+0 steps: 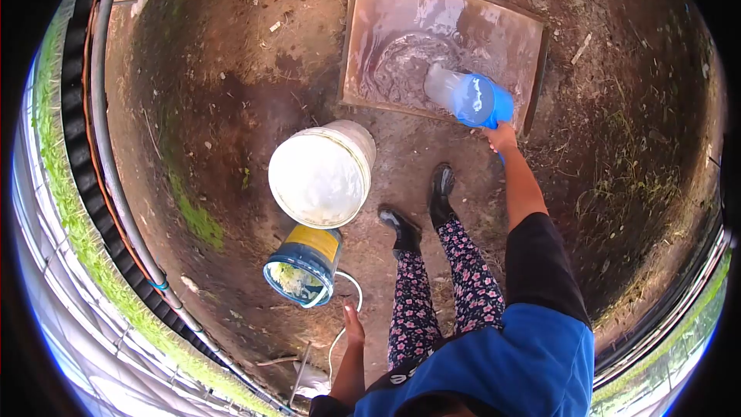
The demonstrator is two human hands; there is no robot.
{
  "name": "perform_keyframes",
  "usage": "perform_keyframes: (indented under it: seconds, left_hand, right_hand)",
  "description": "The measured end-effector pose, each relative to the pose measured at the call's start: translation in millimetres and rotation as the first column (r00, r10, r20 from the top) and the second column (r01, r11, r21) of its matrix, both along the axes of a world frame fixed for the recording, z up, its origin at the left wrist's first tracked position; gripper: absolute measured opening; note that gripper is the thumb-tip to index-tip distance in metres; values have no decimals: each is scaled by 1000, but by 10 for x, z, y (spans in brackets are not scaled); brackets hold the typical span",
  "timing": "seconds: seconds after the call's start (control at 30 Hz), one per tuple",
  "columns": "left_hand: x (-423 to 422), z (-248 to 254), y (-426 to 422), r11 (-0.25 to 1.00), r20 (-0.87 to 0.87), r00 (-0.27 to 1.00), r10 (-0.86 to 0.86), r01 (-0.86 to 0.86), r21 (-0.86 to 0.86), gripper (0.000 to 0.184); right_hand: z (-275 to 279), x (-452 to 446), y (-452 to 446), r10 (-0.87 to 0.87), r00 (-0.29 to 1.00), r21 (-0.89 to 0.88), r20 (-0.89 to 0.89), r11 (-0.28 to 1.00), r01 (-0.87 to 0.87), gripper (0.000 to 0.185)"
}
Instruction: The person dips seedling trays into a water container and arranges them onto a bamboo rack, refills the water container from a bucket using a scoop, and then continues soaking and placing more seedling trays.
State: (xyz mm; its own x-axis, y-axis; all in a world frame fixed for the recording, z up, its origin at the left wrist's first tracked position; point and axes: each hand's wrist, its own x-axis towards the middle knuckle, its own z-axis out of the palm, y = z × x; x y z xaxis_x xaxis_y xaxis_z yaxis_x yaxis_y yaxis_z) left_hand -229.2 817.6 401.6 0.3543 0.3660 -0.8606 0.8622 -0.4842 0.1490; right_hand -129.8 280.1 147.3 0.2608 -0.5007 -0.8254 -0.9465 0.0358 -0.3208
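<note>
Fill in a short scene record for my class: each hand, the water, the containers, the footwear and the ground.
Right hand: grips a blue dipper, tipped
Left hand: open, near a white cord or tube
Water: pouring into a rimmed rectangular tray, rippling
White bucket: beside the blue bucket; lid or contents unclear
Blue bucket: yellow panel, pale greenish material inside
Footwear: dark boots
Ground: brown soil, some green patches
</note>
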Motion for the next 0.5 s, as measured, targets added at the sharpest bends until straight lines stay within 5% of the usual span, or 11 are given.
perform_keyframes:
  seconds: [0.13, 0.27, 0.3, 0.5]
  left_hand:
    - [90, 40, -138, 999, -58, 998, -31, 32, 27, 78]
    - [184, 106, -334, 999, -39, 998, -50, 50, -9, 79]
    - [167, 78, -341, 998, 74, 997, 7, -2, -62, 67]
    - [93, 28, -178, 999, 11, 999, -30, 31, -45, 76]
  right_hand:
    - [-212, -120, -44, 166, 975, -276, -148, 940, -202, 36]
    - [239, 70, 26, -35, 950, -276, -309, 960, -54, 41]
    - [238, 52, 51, -66, 946, -298, -318, 954, -33, 43]
    - [403, -34, 247, -294, 930, -483, -222, 861, 157, 40]
